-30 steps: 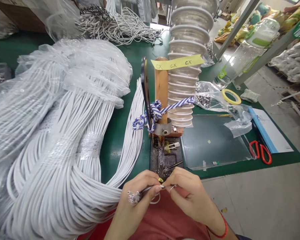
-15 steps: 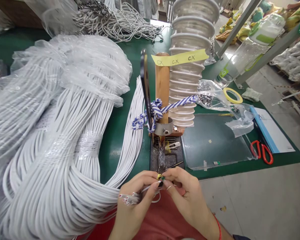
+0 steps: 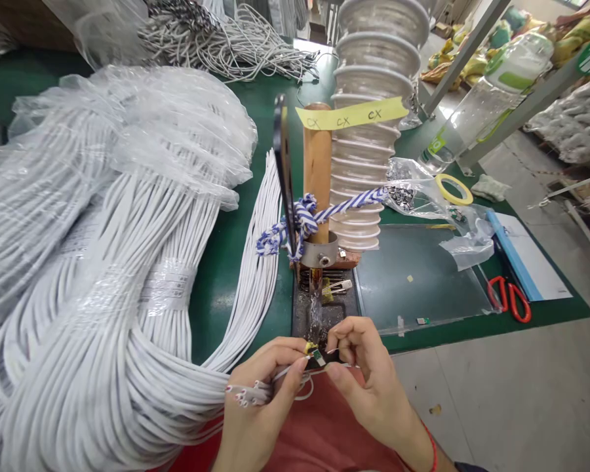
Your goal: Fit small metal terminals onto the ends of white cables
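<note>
Low at the centre, my left hand [image 3: 268, 387] pinches a tiny green connector board [image 3: 317, 356] with a metal end, a bit of yellow beside its fingertips. Several white cable ends [image 3: 248, 394] with reddish wire tips also lie through this hand. My right hand [image 3: 361, 373] is just right of the board, its thumb and index finger apart, with a thin wire near the fingertips; whether it grips that wire is unclear. Directly beyond the hands, a soldering iron [image 3: 316, 295] with a wooden handle points down over a dark tray.
Bundled white cables [image 3: 103, 314] under plastic fill the left side. A ribbed duct [image 3: 366, 151] stands behind the iron, with blue-white rope [image 3: 347, 206] tied across. To the right are a glassy mat [image 3: 423, 275], red-handled scissors [image 3: 511, 298], yellow tape [image 3: 453, 189] and a bottle [image 3: 486, 98].
My right hand's fingers have parted and moved slightly off the small board, which now shows more of its green face and metal end. The view has shifted slightly.
</note>
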The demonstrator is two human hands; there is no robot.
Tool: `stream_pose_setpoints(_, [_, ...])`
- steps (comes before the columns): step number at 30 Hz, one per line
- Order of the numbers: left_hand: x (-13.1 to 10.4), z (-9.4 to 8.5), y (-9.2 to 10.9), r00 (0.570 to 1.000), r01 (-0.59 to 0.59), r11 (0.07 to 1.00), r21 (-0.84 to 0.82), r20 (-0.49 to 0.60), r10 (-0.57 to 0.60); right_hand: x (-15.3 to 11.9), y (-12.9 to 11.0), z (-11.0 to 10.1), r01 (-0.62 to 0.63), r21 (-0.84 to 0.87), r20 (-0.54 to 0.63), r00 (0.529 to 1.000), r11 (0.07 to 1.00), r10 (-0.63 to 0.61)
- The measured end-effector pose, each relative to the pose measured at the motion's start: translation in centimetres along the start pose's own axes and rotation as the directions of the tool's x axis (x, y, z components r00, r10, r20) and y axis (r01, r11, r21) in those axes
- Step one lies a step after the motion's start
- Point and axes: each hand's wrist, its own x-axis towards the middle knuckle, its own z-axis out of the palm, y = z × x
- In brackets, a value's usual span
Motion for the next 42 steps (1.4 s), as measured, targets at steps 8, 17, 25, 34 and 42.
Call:
stream_pose_setpoints(8, [0.4,0.0,0.0,0.999,-0.024,0.995,0.095,0.032,0.021,0.6,0.4,0.3,0.051,0.082,-0.076,0.996,0.995,-0.045])
stream_pose_setpoints(17, [0.6,0.2,0.1,0.998,-0.061,0.987,0.151,-0.017,0.064,0.6,0.3,1.6,0.068,0.111,-0.147,0.988,0.991,-0.051])
stream_pose_setpoints(25, [0.7,0.3,1.2,0.996,-0.076,0.988,0.132,-0.026,0.080,1.0,-0.3,1.7,0.116,0.101,-0.182,0.979,0.988,-0.096])
stream_pose_setpoints(34, [0.5,0.5,1.4,0.998,-0.026,0.995,0.099,-0.059,0.032,1.1,-0.1,1.8,0.130,0.105,-0.179,0.978,0.986,-0.110])
stream_pose_setpoints(42, [0.5,0.3,1.3,0.997,-0.055,0.992,0.114,-0.051,0.061,0.9,0.1,1.5,0.123,0.124,-0.164,0.981,0.985,-0.102])
